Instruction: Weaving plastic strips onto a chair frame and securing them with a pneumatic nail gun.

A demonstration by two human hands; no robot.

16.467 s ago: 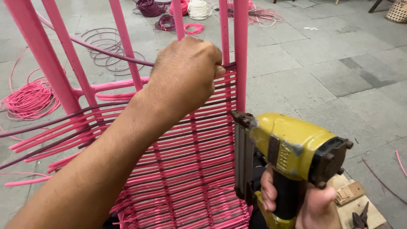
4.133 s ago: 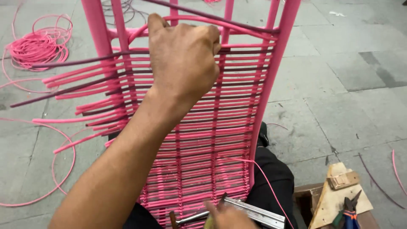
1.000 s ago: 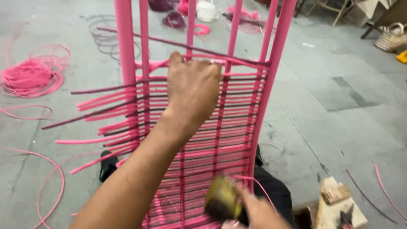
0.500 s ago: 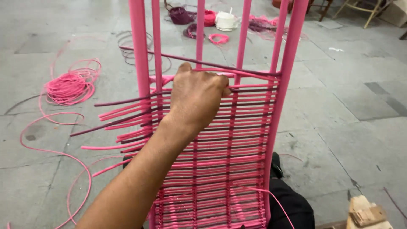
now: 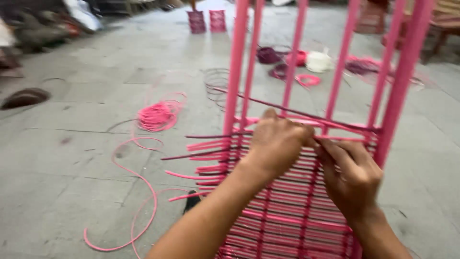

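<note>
Both grips meet at the top woven row: my left hand (image 5: 278, 144) presses closed on the pink frame (image 5: 405, 81), my right hand (image 5: 352, 175) pinches a pink strand (image 5: 345, 139). Weaving step; next, I judge, needs threading past the right upright.

Left hand (image 5: 277, 142) is curled, knuckles up, forearm reaching in from near left; right hand (image 5: 351, 175) sits just right of it, fingers pinched together
</note>
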